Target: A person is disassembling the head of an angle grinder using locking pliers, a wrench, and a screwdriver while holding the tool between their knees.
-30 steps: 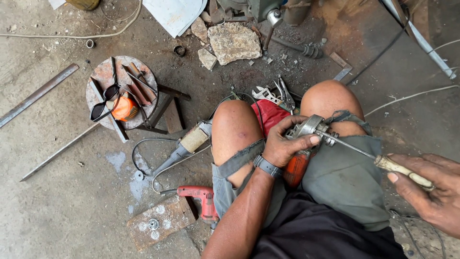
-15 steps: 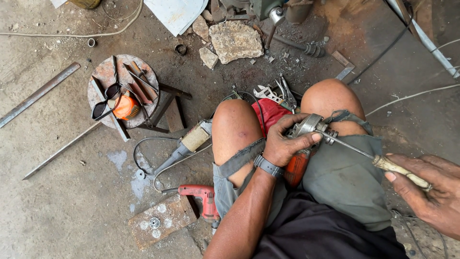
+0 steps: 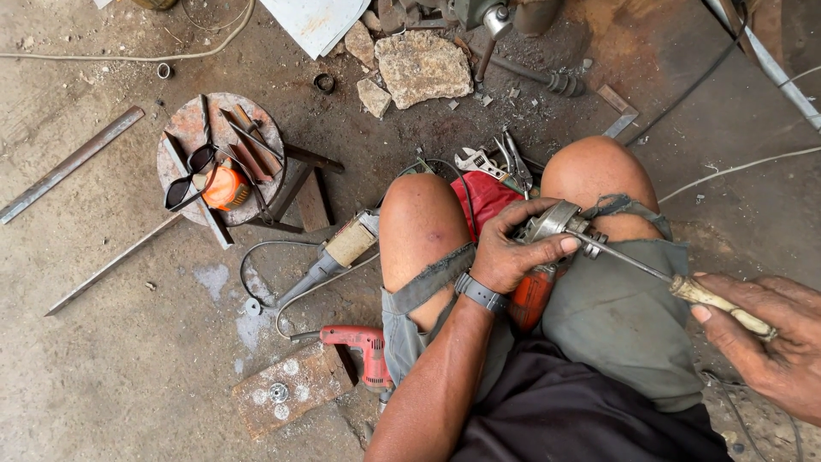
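My left hand point(image 3: 511, 250) grips the grey metal head of an orange power tool point(image 3: 534, 291) that rests between my bare knees. A watch sits on that wrist. My right hand point(image 3: 765, 338) holds the pale wooden handle of a screwdriver point(image 3: 650, 269). Its thin shaft runs up and left, and its tip meets the tool's metal head just beside my left thumb. Both hands are over my lap, above grey torn shorts.
On the concrete floor lie an angle grinder point(image 3: 338, 252) with its cable, a red drill point(image 3: 363, 351), a rusty plate point(image 3: 286, 389), wrenches and pliers point(image 3: 496, 162), a round metal stand point(image 3: 221, 158) with dark glasses and an orange object, steel bars point(image 3: 68, 164) and stones point(image 3: 423, 67).
The screwdriver and my right hand have shifted slightly; my left hand keeps its hold on the tool's head. Nothing else has moved.
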